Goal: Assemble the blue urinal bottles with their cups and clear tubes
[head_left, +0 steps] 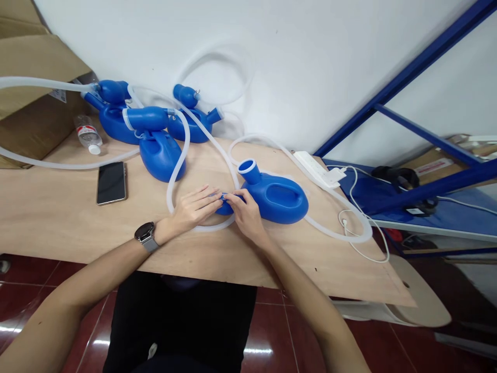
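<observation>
Hands (223, 210) fingertip-to-fingertip on blue container (272, 196).

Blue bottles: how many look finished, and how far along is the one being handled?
Done, it seems: the back bottles already carry tubes. In hand: the left hand and right hand pinch the near end of the front bottle, where a tube loops up to it. Left, probably: seating that tube; the neck stands open.
</observation>
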A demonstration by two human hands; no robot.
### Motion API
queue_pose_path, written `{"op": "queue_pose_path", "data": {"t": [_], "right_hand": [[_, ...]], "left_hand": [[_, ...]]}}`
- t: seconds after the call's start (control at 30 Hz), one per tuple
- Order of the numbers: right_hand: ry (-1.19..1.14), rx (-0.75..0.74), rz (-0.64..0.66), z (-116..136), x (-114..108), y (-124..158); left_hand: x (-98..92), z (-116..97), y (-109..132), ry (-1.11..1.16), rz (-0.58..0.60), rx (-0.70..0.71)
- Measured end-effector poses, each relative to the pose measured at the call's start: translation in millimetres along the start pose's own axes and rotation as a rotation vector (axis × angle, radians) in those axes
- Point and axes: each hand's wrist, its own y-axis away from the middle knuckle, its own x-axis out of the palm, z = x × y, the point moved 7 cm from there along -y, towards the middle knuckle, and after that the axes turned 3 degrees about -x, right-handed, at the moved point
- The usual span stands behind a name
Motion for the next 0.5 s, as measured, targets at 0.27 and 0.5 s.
{"op": "queue_pose_path", "data": {"t": [0.27, 0.5], "right_hand": [[0.194, -0.12, -0.084, -0.4, 3.9, 6.6], [0.323, -0.144, -0.073, -0.9, 7.5, 11.9]], "left_hand": [[1.9, -6.5, 2.8, -0.061, 0.014, 0.041], [10.7, 0.3, 8.3, -0.033, -0.039, -0.042]]}}
